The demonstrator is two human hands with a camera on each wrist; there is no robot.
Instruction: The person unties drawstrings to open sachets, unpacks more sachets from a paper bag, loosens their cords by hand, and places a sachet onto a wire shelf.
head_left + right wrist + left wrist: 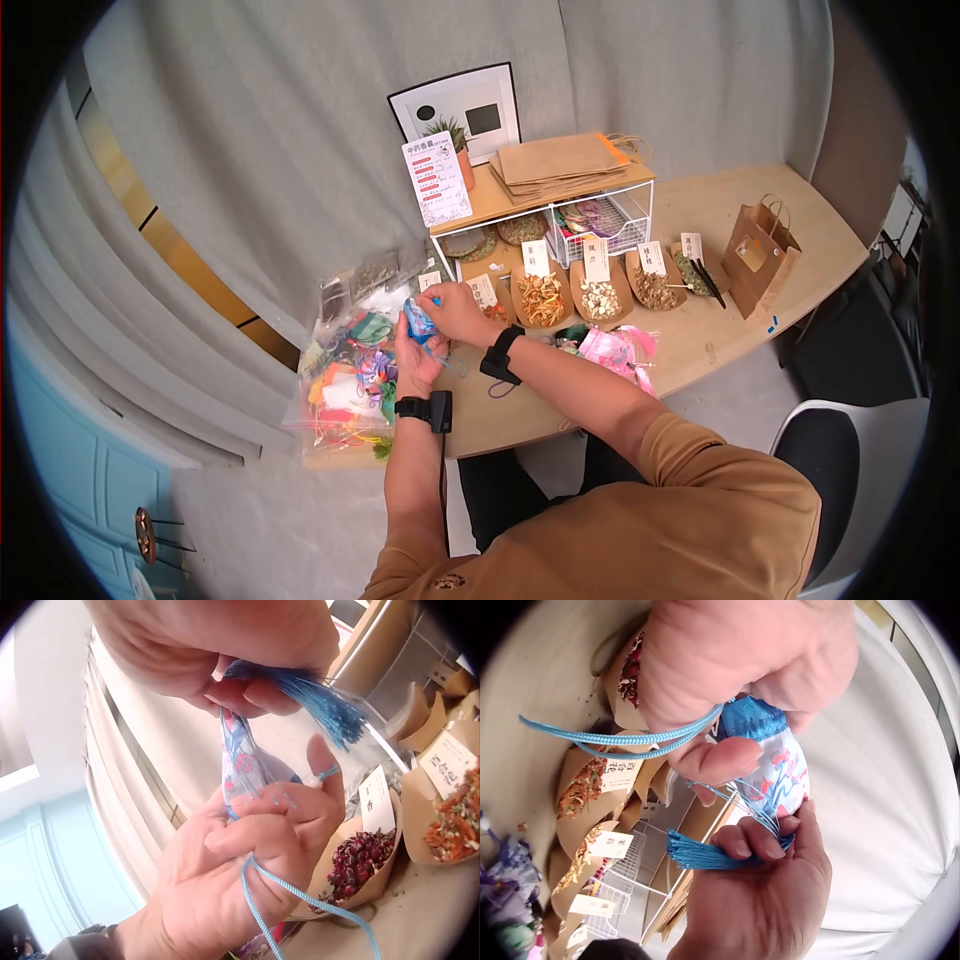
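A small blue and white pouch (418,318) with pink flowers is held between both hands. In the left wrist view, the left hand (742,656) grips the blue gathered end of the pouch (778,769), with light blue cords (622,739) looped out between its fingers. The right hand (761,907) pinches the pouch's other end, and a blue tassel (705,851) lies across its fingers. In the right wrist view, the right hand (225,641) is above with the tassel (315,697), and the left hand (247,862) is below, its fingers curled round the pouch.
A plastic bag (335,400) of colourful pouches lies left on the table (720,350). Paper trays of dried herbs (542,300) with labels stand before a shelf (485,205). Pink pouches (612,350) lie right of the hands; a paper bag (760,260) stands farther right.
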